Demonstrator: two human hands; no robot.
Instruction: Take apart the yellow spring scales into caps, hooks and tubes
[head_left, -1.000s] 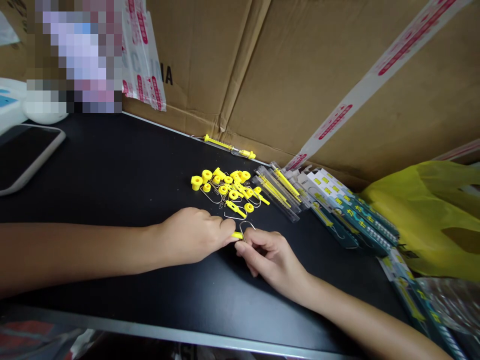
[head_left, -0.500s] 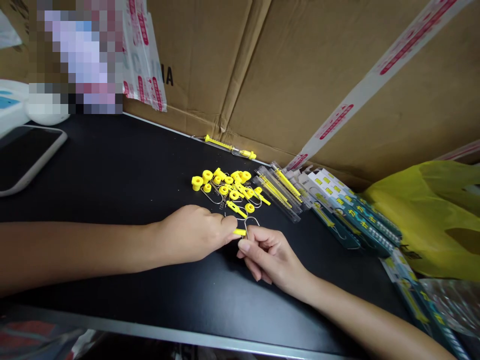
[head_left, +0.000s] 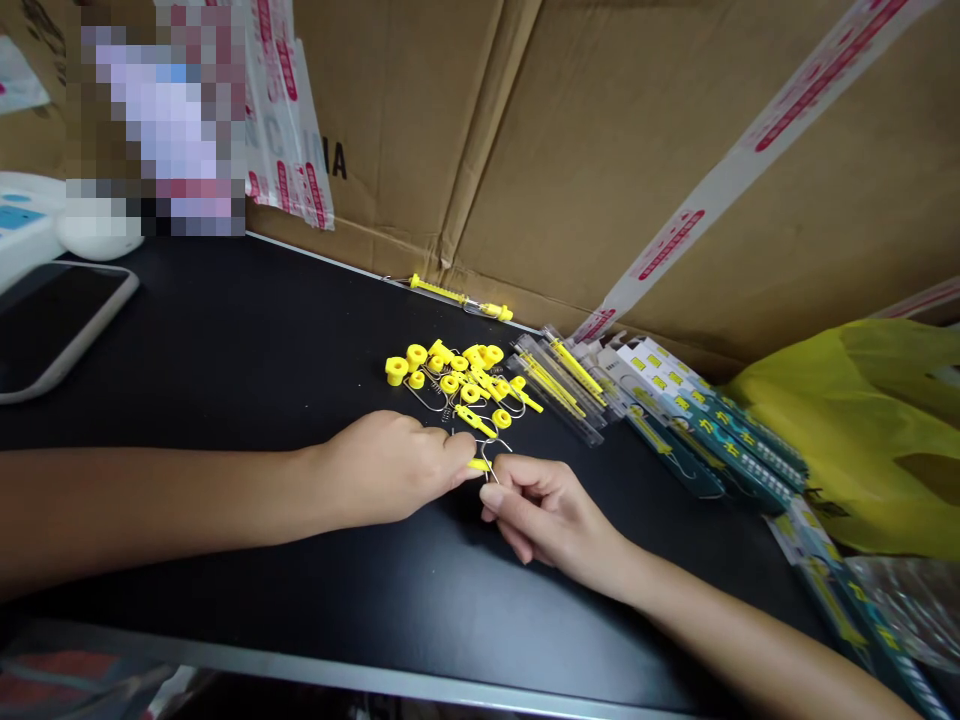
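My left hand [head_left: 405,465] is closed around a small yellow plastic rod [head_left: 478,465]; only its tip sticks out past the thumb. My right hand [head_left: 544,510] pinches a bent metal wire hook [head_left: 489,455] between thumb and forefinger, its loop touching or right beside the rod's tip. I cannot tell whether the hook passes through the rod. Just beyond my hands lies a loose pile of yellow plastic caps [head_left: 417,356], yellow rod pieces [head_left: 474,420], small springs and wire hooks [head_left: 426,402] on the black table [head_left: 337,610].
Clear tubes with yellow scales [head_left: 559,385] lie right of the pile, then printed boxes [head_left: 694,425] and a yellow plastic bag [head_left: 862,430]. An assembled spring scale [head_left: 442,290] rests at the back edge, against a large cardboard box [head_left: 390,120]. A phone [head_left: 56,325] lies far left.
The wire hook has tilted and turned slightly at the rod's tip as my right fingers shifted. My left hand keeps its grip on the rod. The camera view has shifted slightly.
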